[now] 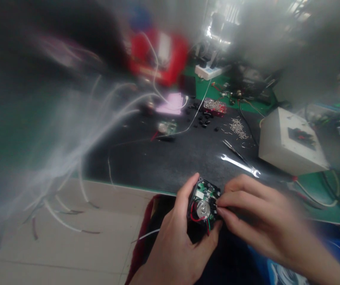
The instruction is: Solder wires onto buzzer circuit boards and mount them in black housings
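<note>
My left hand point(172, 241) is wrapped around a small black module point(204, 204) with a round silver motor at its centre, a bit of green board and red and green wires. It is held just in front of the table's near edge, above my lap. My right hand point(256, 217) comes in from the right with its fingertips pinched together against the module's right side. What the fingertips grip there is too small to make out.
A black mat point(172, 158) covers the table. On it lie a silver wrench point(241, 164), tweezers point(233, 149), loose screws point(238, 128), a red tray of screws point(214, 106) and black small parts point(201, 118). A white box point(289, 140) stands right, a red object point(158, 55) behind. White cables point(77, 158) blur at left.
</note>
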Motion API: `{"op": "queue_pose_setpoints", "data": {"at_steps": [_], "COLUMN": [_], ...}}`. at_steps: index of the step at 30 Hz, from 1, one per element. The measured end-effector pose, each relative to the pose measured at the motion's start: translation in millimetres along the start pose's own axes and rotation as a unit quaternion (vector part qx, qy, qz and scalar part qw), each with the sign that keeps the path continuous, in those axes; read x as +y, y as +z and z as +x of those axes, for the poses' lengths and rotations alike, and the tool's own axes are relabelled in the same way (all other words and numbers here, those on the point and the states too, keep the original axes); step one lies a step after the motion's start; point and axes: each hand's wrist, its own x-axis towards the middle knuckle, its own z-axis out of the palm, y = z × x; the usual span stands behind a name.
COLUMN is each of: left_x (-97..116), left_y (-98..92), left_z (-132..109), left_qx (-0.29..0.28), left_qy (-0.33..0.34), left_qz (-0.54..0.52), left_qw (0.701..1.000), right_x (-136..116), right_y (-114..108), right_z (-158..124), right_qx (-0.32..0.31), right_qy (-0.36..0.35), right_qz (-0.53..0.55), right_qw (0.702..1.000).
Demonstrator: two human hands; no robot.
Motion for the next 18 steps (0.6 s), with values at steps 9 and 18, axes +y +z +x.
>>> {"op": "queue_pose_setpoints", "data": {"at_steps": [9, 18], "left_x": [-0.5, -3.3], "left_y": [-0.7, -0.1], "left_z": [-1.0, 0.2], "left_qx": [-0.008, -0.016], "left_qy": [-0.009, 0.015], "left_qz": [0.012, 0.050], "left_qw": [1.000, 0.999], "right_x": [6.1, 1.6], "right_y": [-6.9, -1.0], "right_z": [-8.6, -10.0], "right_qx": [-0.073, -0.045], "right_qy": [-0.001, 0.019], "right_qz": [0.000, 0.029], "right_qw": [0.997, 0.998]}}
